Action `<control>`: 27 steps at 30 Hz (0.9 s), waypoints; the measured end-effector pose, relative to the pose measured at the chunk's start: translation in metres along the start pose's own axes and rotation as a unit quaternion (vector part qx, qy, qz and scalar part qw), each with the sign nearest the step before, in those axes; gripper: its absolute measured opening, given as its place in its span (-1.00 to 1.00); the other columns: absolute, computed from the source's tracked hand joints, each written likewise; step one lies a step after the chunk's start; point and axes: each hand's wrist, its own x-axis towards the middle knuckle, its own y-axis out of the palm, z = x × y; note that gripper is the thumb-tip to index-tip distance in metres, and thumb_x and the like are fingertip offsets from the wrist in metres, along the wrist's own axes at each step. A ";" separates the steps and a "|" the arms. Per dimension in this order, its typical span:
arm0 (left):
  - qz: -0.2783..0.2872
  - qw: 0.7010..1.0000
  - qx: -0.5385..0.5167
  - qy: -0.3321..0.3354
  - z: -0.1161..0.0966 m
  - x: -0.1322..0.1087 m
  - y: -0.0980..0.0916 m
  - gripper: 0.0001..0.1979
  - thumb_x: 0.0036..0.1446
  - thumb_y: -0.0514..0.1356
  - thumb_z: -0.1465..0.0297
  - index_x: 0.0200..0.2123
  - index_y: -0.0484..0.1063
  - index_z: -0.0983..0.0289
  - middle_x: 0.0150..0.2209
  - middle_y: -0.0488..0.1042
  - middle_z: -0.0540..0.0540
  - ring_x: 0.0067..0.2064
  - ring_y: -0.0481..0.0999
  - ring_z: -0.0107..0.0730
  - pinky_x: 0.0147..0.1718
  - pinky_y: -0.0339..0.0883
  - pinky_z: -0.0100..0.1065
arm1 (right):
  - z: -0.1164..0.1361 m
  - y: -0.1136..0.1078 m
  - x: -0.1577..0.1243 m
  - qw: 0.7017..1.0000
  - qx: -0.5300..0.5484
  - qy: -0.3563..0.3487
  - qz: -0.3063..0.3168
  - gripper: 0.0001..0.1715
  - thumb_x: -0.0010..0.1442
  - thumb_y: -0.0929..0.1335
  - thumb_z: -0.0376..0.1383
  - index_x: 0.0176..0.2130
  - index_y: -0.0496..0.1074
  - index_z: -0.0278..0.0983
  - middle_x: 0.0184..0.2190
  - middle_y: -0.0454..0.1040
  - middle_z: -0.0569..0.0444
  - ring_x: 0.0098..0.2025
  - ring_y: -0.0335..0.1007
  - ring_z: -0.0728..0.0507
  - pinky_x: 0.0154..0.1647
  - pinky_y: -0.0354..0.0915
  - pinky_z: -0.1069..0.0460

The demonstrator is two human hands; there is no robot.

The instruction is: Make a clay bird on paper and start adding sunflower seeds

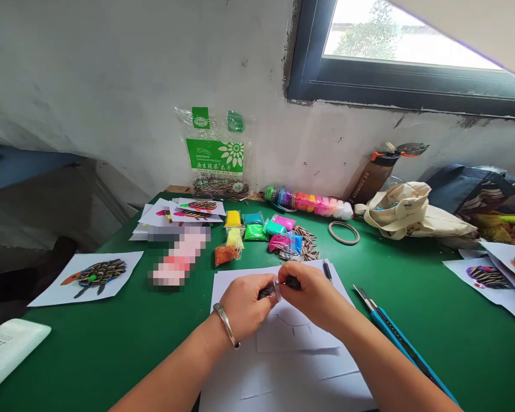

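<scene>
Forearms [175, 369] are nearest us, one coming in from each side of the bottom edge, hands meeting over the white sheets [292, 377]. Small sheet [278, 342] on top carries a thin outline [294, 325]: shallow curve, two short marks under it.

Key relation: packet [268, 290], dark stuff in clear film, sits between our hands, over the far part of the small sheet. From the left hand [242, 303] it lies to the right, at the fingertips; from the right hand [306, 292], to the left. Neither hand is nearer, both touch it. Long axis: fingers hide most of it; what shows runs roughly crosswise, hand to hand, tipped away from us at the right.

Hand state: left is clamped on the packet body. Right is pinched on the film end, thumb and finger together. Dark lump [292, 282] shows in the right hand's curl; we can't tell if it joins the packet.

Outline is on our side of the packet, closer to the right hand. Pen [327, 270] lies just past the right hand. Knife [399, 343] lies right of the right forearm, axis slanting, blade end pointing away from us. Loose seeds [309, 243] are beyond the right hand, clay packs [254, 232] just left of them.
</scene>
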 end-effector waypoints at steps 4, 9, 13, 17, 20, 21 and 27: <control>-0.007 1.000 0.009 0.000 0.000 0.001 -0.001 -0.85 0.14 0.09 0.39 -0.35 0.47 0.22 -0.43 0.44 -0.04 -0.38 0.35 -0.38 -0.39 0.15 -0.41 | 0.000 -0.002 0.000 1.000 -0.024 -0.002 -0.006 -0.90 0.06 0.30 -0.38 -0.49 0.34 -0.23 -0.51 0.37 0.18 -0.43 0.23 -0.02 -0.44 0.07 0.10; -0.001 1.000 0.003 0.010 -0.002 0.001 0.000 -0.88 0.10 0.12 0.41 -0.40 0.45 0.23 -0.45 0.44 -0.04 -0.38 0.35 -0.39 -0.39 0.15 -0.41 | 0.002 -0.003 0.001 0.999 0.044 0.020 0.014 -0.86 0.08 0.32 -0.36 -0.52 0.35 -0.26 -0.55 0.33 0.20 -0.46 0.20 0.00 -0.46 0.06 0.10; 0.000 0.999 -0.030 0.015 -0.003 0.000 -0.001 -0.86 0.12 0.15 0.36 -0.30 0.50 0.22 -0.38 0.49 -0.02 -0.34 0.39 -0.37 -0.34 0.18 -0.41 | 0.007 -0.009 0.000 0.995 0.091 -0.013 0.048 -0.77 0.18 0.31 -0.31 -0.50 0.43 -0.27 -0.51 0.31 0.16 -0.41 0.21 -0.01 -0.40 0.12 0.10; 0.001 0.999 -0.040 0.019 -0.003 0.000 -0.001 -0.86 0.14 0.18 0.31 -0.32 0.51 0.22 -0.39 0.50 -0.03 -0.33 0.39 -0.37 -0.34 0.19 -0.43 | 0.010 -0.019 0.000 0.986 0.090 -0.053 0.127 -0.64 0.29 0.26 -0.26 -0.48 0.47 -0.27 -0.48 0.27 0.14 -0.39 0.19 -0.02 -0.37 0.14 0.08; -0.002 0.999 -0.032 0.017 -0.003 -0.001 -0.001 -0.84 0.15 0.17 0.29 -0.33 0.51 0.22 -0.42 0.48 -0.04 -0.37 0.37 -0.39 -0.37 0.19 -0.43 | 0.006 -0.027 0.000 0.982 0.117 -0.050 0.138 -0.71 0.27 0.28 -0.23 -0.36 0.54 -0.26 -0.45 0.32 0.12 -0.38 0.23 -0.03 -0.37 0.18 0.08; -0.009 0.999 -0.028 0.014 -0.003 -0.001 -0.001 -0.84 0.15 0.17 0.29 -0.31 0.51 0.22 -0.41 0.49 -0.04 -0.37 0.37 -0.39 -0.38 0.19 -0.43 | 0.004 -0.029 0.001 0.984 0.126 -0.042 0.119 -0.74 0.25 0.30 -0.23 -0.32 0.56 -0.26 -0.44 0.34 0.11 -0.37 0.25 -0.03 -0.37 0.19 0.08; -0.036 0.999 -0.029 0.014 -0.002 0.001 -0.001 -0.82 0.14 0.14 0.33 -0.26 0.52 0.22 -0.37 0.52 -0.01 -0.32 0.43 -0.36 -0.33 0.25 -0.41 | 0.004 -0.024 -0.001 0.989 0.118 -0.034 0.083 -0.76 0.21 0.31 -0.30 -0.28 0.59 -0.24 -0.45 0.36 0.11 -0.42 0.24 -0.01 -0.42 0.17 0.09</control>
